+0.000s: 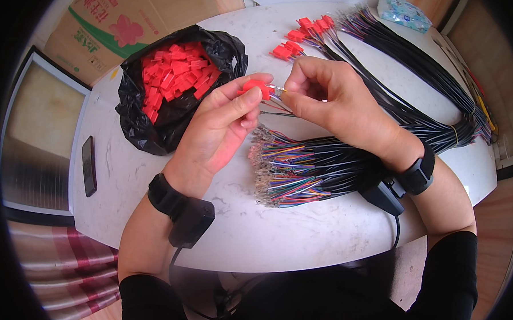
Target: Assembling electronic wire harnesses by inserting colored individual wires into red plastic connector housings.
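My left hand point(224, 121) pinches a small red plastic connector point(256, 87) between thumb and fingers. My right hand point(333, 100) meets it from the right, its fingertips closed on a thin wire end point(280, 91) at the connector's opening. Just below both hands a bundle of black cables with bare multicoloured wire ends point(293, 167) lies on the white table point(276, 235). Both wrists wear black bands with cabled boxes.
A black plastic bag point(155, 127) full of red connectors point(177, 73) sits at the left. Finished cables with red connectors point(299, 33) lie at the back, their black leads curving right. A dark phone point(89, 165) lies at the left edge, a tissue pack point(403, 11) at the back right.
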Action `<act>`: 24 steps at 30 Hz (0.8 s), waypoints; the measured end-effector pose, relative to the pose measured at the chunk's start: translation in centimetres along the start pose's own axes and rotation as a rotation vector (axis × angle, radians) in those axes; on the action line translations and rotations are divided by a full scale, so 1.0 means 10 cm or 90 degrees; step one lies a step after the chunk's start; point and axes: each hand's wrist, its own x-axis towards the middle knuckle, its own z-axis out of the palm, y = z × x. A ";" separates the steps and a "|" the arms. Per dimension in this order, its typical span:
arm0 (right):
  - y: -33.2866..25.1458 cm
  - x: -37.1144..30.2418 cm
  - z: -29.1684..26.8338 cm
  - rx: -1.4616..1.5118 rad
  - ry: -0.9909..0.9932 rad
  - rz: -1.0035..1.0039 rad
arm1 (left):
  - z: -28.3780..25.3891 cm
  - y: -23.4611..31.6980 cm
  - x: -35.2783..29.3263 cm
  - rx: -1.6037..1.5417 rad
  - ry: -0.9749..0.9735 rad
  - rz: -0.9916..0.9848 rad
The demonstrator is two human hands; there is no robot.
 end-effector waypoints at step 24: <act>-0.07 0.00 -0.02 -0.175 0.059 -0.114 | 0.01 0.02 -0.01 -0.023 -0.014 0.002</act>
